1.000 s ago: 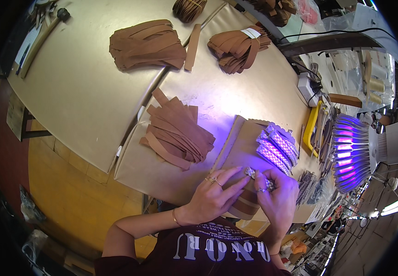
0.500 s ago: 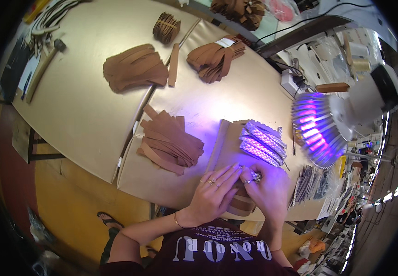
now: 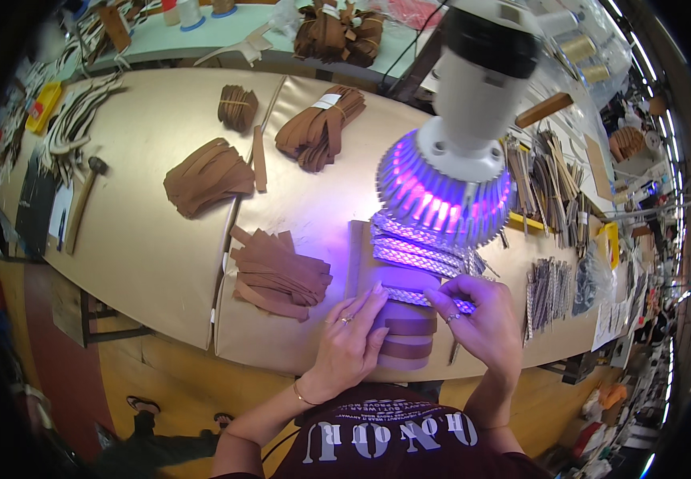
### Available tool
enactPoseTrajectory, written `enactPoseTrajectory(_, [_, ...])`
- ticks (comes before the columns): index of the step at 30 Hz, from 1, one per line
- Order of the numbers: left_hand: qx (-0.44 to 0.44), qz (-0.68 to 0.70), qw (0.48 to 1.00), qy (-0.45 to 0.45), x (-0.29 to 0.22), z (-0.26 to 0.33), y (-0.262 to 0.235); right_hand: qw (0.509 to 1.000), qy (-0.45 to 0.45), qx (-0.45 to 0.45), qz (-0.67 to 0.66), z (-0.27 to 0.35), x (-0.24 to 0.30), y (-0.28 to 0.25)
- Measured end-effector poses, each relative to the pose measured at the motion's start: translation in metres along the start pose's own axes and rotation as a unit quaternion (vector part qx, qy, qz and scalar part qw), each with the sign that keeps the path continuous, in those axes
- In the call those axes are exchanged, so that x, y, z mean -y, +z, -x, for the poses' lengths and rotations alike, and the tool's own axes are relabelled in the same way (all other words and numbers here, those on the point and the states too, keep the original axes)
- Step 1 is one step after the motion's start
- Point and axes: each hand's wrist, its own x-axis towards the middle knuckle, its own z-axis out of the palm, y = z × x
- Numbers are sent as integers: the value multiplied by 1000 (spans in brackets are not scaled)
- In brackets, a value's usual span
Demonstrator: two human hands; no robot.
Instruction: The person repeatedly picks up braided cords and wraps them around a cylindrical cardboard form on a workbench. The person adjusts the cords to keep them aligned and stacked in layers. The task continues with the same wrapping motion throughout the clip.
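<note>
Holding braided strip (image 3: pixel 405 296), laid roughly left-to-right just below and right of frame centre, clamped toward right end in right fingers (image 3: pixel 467 289), meeting flattened, unclenched left fingers (image 3: pixel 368 307) at left end.

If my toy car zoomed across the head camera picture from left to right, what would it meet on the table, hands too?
Hammer → loose brown strip bundle nearest the hammer → left hand → right hand → row of grey braided strips.
</note>
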Motion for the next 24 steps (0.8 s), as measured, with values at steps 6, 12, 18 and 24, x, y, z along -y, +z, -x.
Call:
enactPoseTrajectory(6, [29, -36, 999, 6, -6, -2, -3, 999, 12, -7, -49, -1, -10, 4])
enactPoseTrajectory(12, [60, -98, 993, 31, -11, -4, -4, 997, 7, -14, -76, -3, -11, 4])
enactPoseTrajectory(18, [80, -127, 988, 29, -14, -5, -6, 998, -12, -23, -54, -2, -10, 3])
enactPoseTrajectory(24, [92, -119, 988, 26, -15, -9, -10, 990, -65, -62, -108, -2, -21, 3])
